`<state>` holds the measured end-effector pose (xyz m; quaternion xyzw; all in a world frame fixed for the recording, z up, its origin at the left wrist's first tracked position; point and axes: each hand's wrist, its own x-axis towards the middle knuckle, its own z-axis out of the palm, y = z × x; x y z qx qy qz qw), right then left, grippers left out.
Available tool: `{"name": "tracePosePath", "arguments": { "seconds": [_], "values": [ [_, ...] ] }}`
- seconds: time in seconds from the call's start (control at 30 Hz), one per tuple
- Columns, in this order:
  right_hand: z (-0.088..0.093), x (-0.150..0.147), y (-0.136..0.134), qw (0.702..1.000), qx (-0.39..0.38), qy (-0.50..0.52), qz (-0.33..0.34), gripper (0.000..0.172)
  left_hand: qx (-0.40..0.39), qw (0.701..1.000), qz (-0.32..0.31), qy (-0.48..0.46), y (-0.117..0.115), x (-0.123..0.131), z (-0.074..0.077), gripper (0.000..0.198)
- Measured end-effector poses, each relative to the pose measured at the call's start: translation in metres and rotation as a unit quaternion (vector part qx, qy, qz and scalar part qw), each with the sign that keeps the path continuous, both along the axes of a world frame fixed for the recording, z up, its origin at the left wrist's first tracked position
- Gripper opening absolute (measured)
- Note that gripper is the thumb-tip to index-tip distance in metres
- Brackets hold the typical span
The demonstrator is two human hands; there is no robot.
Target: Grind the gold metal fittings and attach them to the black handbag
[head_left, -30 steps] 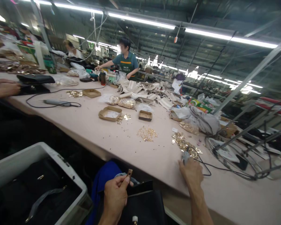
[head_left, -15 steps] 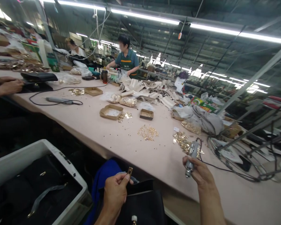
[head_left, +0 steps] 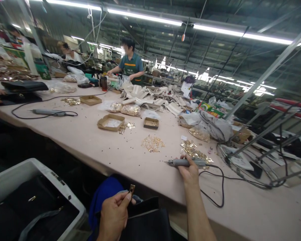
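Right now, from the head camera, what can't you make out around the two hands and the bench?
- Gold clip pinched in the left hand: too small to read its shape.
- Black bag under that hand: cut off by the bottom edge.
- Tip of the power tool in the right hand: too thin to tell the bit.
- Gold parts on the table: too small to sort.

Factory hall, dark roof trusses, long fluorescent tubes (head_left: 145, 20) overhead. Pale pink desk (head_left: 95, 140) stretches away ahead of my fingers. Grey plastic bin (head_left: 40, 174) down to their left. Metal rack frames (head_left: 278, 134) off to the right. Two workers stand at the far end.
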<state>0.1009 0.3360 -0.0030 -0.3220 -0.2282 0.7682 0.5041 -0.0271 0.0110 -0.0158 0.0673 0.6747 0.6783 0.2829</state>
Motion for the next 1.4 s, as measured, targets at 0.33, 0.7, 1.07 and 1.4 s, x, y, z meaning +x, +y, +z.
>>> {"name": "tracePosePath", "arguments": {
  "seconds": [0.33, 0.7, 1.07, 1.4],
  "values": [
    [-0.011, -0.003, 0.002, 1.000, 0.017, 0.022, -0.008, 0.029, 0.003, 1.000, -0.014, -0.008, 0.002, -0.004, -0.009, 0.059],
    [-0.016, -0.005, 0.001, 0.997, -0.005, 0.073, -0.026, 0.030, 0.002, 1.000, -0.006, -0.005, 0.003, -0.003, -0.004, 0.055],
    [0.004, 0.008, -0.011, 0.993, -0.014, 0.115, -0.017, 0.032, 0.006, 1.000, -0.010, 0.000, 0.003, -0.004, -0.010, 0.056],
    [0.054, -0.003, -0.081, 0.994, -0.028, 0.106, 0.029, 0.026, -0.012, 0.999, -0.027, 0.024, 0.005, -0.001, 0.000, 0.041]
  ]
}}
